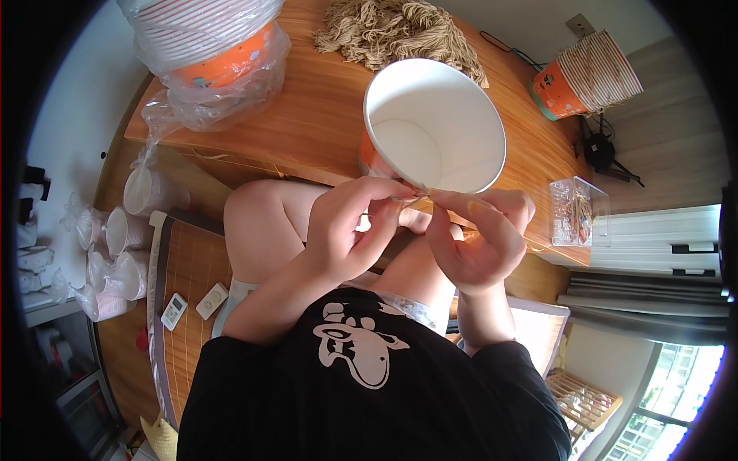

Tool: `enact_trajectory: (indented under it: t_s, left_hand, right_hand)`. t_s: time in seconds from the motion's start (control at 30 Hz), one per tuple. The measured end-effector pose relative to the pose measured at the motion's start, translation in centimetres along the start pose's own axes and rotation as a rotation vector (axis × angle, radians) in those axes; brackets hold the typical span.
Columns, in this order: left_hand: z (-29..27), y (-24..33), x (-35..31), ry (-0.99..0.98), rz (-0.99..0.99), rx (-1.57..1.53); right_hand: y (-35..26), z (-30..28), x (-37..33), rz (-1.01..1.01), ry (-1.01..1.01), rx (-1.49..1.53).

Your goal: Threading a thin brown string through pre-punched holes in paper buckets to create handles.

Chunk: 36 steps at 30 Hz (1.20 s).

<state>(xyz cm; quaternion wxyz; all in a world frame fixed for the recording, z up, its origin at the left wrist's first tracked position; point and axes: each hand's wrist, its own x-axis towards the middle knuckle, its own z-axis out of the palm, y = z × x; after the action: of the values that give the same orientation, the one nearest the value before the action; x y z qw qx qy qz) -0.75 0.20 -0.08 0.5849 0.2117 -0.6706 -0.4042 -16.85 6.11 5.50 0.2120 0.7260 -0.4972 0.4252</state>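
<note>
A large paper bucket, white inside and orange outside, stands at the table's near edge with its mouth tilted toward me. At its near rim, my left hand and my right hand meet, each with thumb and forefinger pinched. Between the fingertips runs a short, thin bit of tan string, mostly hidden by the fingers. Whether it passes through the bucket's wall I cannot tell. Behind the bucket lies a loose heap of beige string.
Plastic-wrapped stacked buckets stand at the table's far left, another bucket stack at the far right. A clear box of small items sits by the right edge. Wrapped white tubs and two remotes are at my left.
</note>
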Motion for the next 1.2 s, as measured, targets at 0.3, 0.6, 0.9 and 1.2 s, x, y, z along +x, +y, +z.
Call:
enact_trajectory:
  t_s: [0.3, 0.6, 0.9, 1.2]
  left_hand:
    - [-0.3, -0.6, 2.7, -0.092, 0.398, 0.351]
    - [-0.1, -0.6, 3.0, -0.037, 0.441, 0.424]
    - [0.1, -0.6, 2.7, -0.033, 0.422, 0.432]
    - [0.7, -1.4, 2.5, 0.025, 0.460, 0.438]
  right_hand:
    - [0.1, -0.2, -1.0, 0.071, 0.040, 0.115]
    - [-0.6, -0.5, -2.3, 0.210, 0.007, 0.389]
    - [-0.2, -0.7, -3.4, 0.425, -0.024, 0.784]
    - [-0.7, 0.4, -3.0, 0.368, 0.048, 0.414]
